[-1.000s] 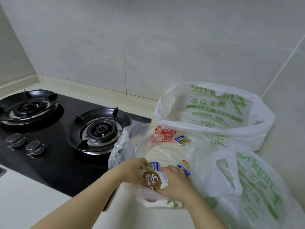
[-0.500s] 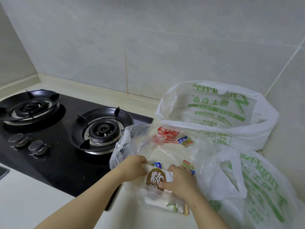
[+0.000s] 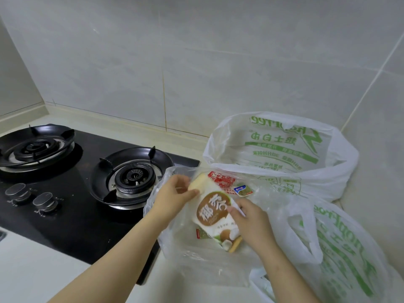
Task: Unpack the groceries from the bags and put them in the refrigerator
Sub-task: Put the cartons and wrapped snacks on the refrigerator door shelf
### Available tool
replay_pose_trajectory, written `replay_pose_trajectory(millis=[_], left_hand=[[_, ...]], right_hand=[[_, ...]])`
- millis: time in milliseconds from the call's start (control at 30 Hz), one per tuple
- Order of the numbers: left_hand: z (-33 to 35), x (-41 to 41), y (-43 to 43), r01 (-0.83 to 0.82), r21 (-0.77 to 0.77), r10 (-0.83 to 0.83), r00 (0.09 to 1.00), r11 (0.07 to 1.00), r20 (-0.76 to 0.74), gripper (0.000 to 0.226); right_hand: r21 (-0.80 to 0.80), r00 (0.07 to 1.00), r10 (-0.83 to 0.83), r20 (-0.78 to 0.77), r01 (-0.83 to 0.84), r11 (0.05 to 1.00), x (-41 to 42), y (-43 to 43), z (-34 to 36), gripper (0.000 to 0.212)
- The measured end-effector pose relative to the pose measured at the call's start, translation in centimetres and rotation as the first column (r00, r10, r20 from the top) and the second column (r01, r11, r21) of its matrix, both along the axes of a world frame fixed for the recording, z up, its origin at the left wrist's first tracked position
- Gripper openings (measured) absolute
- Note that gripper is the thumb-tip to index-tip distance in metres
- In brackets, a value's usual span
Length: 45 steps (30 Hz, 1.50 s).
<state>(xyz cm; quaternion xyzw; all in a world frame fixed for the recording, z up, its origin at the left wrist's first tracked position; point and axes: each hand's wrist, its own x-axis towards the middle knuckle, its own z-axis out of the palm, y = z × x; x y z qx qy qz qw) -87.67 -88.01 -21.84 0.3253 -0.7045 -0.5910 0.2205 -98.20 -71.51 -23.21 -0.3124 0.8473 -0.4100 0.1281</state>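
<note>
Grip check: right hand (image 3: 251, 224) curls its fingers round the bread packet (image 3: 213, 212) at its 4 o'clock edge; left hand (image 3: 175, 197) pinches the 11 o'clock end. Packet sits tilted over the clear bag (image 3: 172, 239) mouth. Suggest a straight lift with a light squeeze, looks soft. Beyond at 12 o'clock, butter portions (image 3: 242, 190) and red packet (image 3: 220, 179) lie in the bag.

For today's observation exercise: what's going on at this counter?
A person is unpacking groceries. The left hand and right hand both grip a white snack pack with a brown label, partly out of a clear bag beside the gas stove. A red packet and a small tub lie in that bag. Two green-printed bags stand at the right.
</note>
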Motion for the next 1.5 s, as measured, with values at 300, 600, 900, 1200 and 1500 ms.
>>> replay_pose_trajectory(millis=[300, 600, 900, 1200, 1500], left_hand=[[2.6, -0.8, 3.0, 0.082, 0.340, -0.034, 0.989, 0.937, -0.145, 0.026], [3.8, 0.4, 2.4, -0.166, 0.191, 0.210, 0.947, 0.968, -0.243, 0.017], [3.7, 3.7, 2.2, -0.088, -0.119, 0.104, 0.984, 0.989, 0.141, 0.022], [4.7, 10.0, 0.0, -0.233, -0.186, 0.280, 0.916, 0.954, 0.287, 0.027], [6.0, 25.6, -2.4, -0.500, -0.287, 0.573, 0.650, 0.817, 0.499, 0.029]], right_hand=[[-0.416, 0.791, -0.022, 0.611, 0.345, 0.841, 2.1, -2.6, 2.9, 0.022], [-0.307, 0.879, 0.119, 0.462, 0.032, 0.951, 4.3, -3.7, 2.3, 0.017], [-0.404, 0.771, 0.029, 0.636, 0.301, 0.864, 5.8, -5.6, 2.6, 0.022], [-0.372, 0.560, 0.274, 0.782, 0.067, 0.926, 11.3, -9.2, 3.7, 0.022], [-0.236, 0.171, 0.307, 0.936, -0.342, 0.910, 25.1, -14.2, 4.0, 0.032]])
